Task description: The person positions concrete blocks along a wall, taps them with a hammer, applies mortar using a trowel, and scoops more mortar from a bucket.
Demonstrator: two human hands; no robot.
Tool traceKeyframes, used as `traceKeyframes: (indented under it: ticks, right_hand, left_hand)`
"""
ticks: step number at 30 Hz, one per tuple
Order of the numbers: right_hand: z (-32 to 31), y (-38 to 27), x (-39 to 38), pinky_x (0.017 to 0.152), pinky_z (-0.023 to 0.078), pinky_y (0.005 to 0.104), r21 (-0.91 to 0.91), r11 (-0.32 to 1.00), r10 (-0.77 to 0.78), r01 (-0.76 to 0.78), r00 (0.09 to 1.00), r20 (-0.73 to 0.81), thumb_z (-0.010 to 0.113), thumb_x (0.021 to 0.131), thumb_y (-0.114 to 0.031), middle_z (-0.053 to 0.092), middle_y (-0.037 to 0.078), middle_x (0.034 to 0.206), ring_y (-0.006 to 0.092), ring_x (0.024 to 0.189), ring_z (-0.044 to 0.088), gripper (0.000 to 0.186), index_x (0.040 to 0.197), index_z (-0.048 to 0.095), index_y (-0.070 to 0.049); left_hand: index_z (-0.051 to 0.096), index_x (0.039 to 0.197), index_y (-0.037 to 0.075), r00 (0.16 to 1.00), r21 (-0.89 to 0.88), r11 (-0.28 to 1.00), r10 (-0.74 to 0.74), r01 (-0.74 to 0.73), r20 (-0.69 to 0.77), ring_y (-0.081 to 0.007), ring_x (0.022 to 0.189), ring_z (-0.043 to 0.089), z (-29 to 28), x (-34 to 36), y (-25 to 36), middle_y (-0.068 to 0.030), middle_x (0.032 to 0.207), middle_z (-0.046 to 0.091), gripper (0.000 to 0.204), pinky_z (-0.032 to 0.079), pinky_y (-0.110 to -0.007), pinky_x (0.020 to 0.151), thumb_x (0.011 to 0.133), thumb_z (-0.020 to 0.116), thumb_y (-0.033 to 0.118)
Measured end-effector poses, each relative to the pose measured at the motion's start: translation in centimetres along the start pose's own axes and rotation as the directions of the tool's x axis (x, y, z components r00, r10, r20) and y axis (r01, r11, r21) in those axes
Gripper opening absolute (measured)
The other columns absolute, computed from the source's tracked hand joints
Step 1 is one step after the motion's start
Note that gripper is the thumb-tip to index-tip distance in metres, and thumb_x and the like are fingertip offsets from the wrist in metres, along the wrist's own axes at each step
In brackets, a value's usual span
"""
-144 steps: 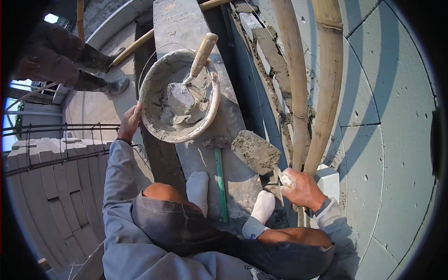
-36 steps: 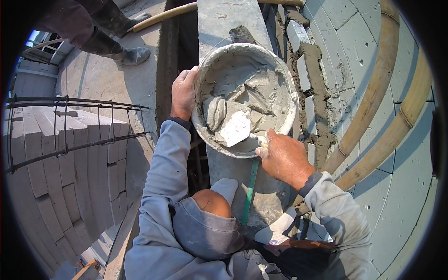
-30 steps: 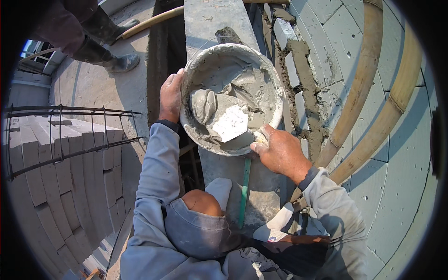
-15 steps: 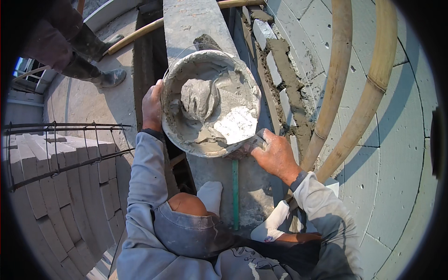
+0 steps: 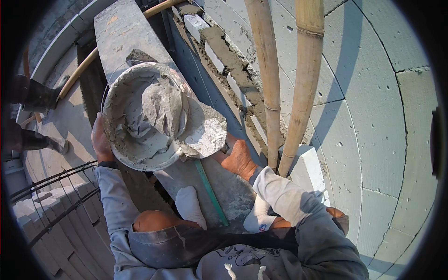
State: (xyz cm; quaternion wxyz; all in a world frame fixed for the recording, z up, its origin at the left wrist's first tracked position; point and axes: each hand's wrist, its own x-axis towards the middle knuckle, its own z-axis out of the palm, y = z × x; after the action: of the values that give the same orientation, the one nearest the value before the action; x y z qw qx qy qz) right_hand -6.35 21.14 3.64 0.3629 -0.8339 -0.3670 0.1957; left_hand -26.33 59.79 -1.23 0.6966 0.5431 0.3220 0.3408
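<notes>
A round bucket (image 5: 109,144) with a thin wire handle stands tilted on a grey plank, its inner wall smeared with wet grey mortar (image 5: 163,102). My left hand (image 5: 100,140) grips the bucket's outer left side, the fingertips partly hidden by the wall. In my right hand (image 5: 238,158) is what looks like a trowel (image 5: 205,135), its broad blade heaped with mortar and passing over the bucket's right rim. The handle is mostly hidden in my closed fingers. Behind the bucket a dark, mortar-crusted piece (image 5: 140,56) lies on the plank.
Bamboo poles (image 5: 303,84) rise at right before a pale block wall (image 5: 345,140). A block course topped with mortar (image 5: 233,65) runs beside the plank (image 5: 126,28). A green strip (image 5: 210,191) lies between my feet. Steel rebar (image 5: 56,186) and stacked blocks are at left, another person's boots (image 5: 42,95) beyond.
The view has swung, so the bucket appears farther left. My right hand has brought the loaded trowel up and out over the right rim. My left hand keeps its hold on the bucket.
</notes>
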Motion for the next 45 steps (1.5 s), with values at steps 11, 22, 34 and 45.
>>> traceKeyframes:
  ticks: [11, 22, 34, 45]
  right_hand:
    - [2.7, 8.1, 0.1, 0.073, 0.051, 0.037, 0.335, 0.883, 0.432, -0.328, 0.847, -0.311, 0.073, 0.076, -0.029, 0.071, 0.016, 0.092, 0.0319, 0.086, 0.069, 0.039, 0.101, 0.068, 0.0]
    - [6.2, 19.3, 10.1, 0.065, 0.051, 0.0371, 0.478, 0.612, 0.772, -0.63, 0.607, -0.188, 0.07, 0.073, -0.036, 0.068, 0.017, 0.076, 0.0281, 0.068, 0.067, 0.044, 0.088, 0.066, 0.005]
    - [4.7, 17.5, 8.2, 0.047, 0.045, 0.0304, 0.705, 0.375, 0.792, -0.602, 0.603, 0.094, 0.068, 0.081, -0.033, 0.058, 0.006, 0.065, 0.0172, 0.048, 0.056, 0.029, 0.084, 0.058, -0.006]
    - [5.3, 17.5, 3.2, 0.048, 0.045, 0.0309, 0.786, 0.308, 0.829, -0.536, 0.556, 0.054, 0.067, 0.081, -0.03, 0.057, 0.005, 0.065, 0.0162, 0.05, 0.055, 0.027, 0.085, 0.061, -0.004]
  left_hand:
    - [0.05, 0.129, -0.004, 0.999, -0.036, 0.999, -0.021, 0.022, 0.034, -0.0196, 0.11, 0.059, -0.1, -0.6, 1.4, -0.0124, 0.124, 0.059, 0.039, 0.047, -0.032, 0.096, 0.103, 0.039, 0.023]
    - [0.049, 0.129, -0.008, 0.998, -0.008, 1.0, -0.011, 0.01, -0.057, -0.0178, 0.114, 0.056, 0.9, -1.5, 2.0, -0.0119, 0.129, 0.056, 0.04, 0.042, -0.03, 0.099, 0.103, 0.041, 0.021]
    - [0.035, 0.141, -0.009, 0.993, 0.357, 0.929, 0.115, -0.099, -0.022, -0.0221, 0.123, 0.049, -0.5, -2.4, 1.7, -0.0169, 0.138, 0.047, 0.048, 0.037, -0.033, 0.106, 0.098, 0.04, 0.011]
    - [0.037, 0.142, -0.005, 0.995, 0.33, 0.941, 0.094, -0.077, -0.035, -0.0212, 0.125, 0.048, -2.0, -1.8, 1.6, -0.0149, 0.139, 0.048, 0.047, 0.034, -0.033, 0.108, 0.097, 0.043, 0.009]
